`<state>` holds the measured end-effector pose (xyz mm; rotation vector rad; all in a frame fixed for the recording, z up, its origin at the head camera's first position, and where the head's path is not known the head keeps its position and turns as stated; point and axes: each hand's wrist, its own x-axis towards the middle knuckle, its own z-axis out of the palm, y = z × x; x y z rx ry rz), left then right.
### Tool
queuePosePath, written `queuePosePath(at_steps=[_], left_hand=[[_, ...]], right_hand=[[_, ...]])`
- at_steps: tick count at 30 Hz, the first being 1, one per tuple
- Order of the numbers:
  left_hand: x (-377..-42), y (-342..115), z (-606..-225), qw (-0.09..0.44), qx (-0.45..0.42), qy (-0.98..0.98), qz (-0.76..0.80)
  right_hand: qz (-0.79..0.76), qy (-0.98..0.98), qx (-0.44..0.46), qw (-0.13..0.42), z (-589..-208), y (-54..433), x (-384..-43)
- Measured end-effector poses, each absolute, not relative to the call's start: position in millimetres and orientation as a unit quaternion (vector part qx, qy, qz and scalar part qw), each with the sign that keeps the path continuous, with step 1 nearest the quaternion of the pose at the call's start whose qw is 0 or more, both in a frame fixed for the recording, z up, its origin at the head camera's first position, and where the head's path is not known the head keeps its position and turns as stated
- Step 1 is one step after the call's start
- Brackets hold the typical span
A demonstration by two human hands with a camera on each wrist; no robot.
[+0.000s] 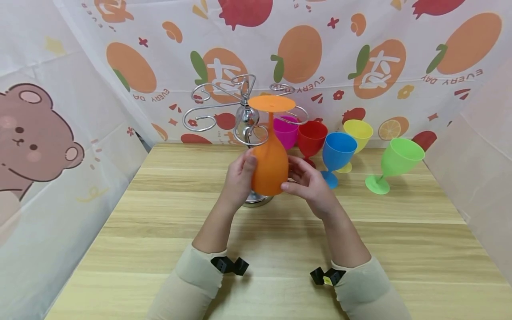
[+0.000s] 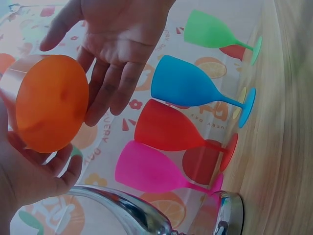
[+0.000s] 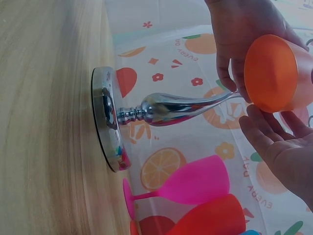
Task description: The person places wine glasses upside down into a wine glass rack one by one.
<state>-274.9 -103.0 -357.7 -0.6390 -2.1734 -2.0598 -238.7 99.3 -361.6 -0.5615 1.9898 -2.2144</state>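
Observation:
An orange plastic goblet (image 1: 270, 166) is held upside down, its foot on top beside the metal arms of a chrome goblet rack (image 1: 246, 118). My left hand (image 1: 238, 178) grips the side of its bowl, with the thumb toward me. My right hand (image 1: 308, 184) is at the bowl's other side, thumb near the rim and fingers extended behind. In the left wrist view the open mouth of the goblet (image 2: 54, 103) faces the camera, and the right hand (image 2: 124, 44) shows its palm with fairly straight fingers. The rack's base (image 3: 108, 117) stands on the table.
Upright goblets stand right of the rack: magenta (image 1: 286, 132), red (image 1: 312, 137), blue (image 1: 339, 150), yellow (image 1: 358, 133) and green (image 1: 402, 156). They are on a wooden table (image 1: 160, 249). A fruit-print cloth (image 1: 256, 40) hangs behind, and a bear-print cloth (image 1: 40, 133) at the left.

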Motion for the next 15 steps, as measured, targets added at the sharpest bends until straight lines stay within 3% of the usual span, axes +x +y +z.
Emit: queuePosePath(at_steps=[15], left_hand=[[-277.9,-105.3,-358.1,0.051,-0.218,-0.698,-0.680]], right_hand=[[-0.731,0.654,-0.193,0.008,-364.3,97.2,-239.0]])
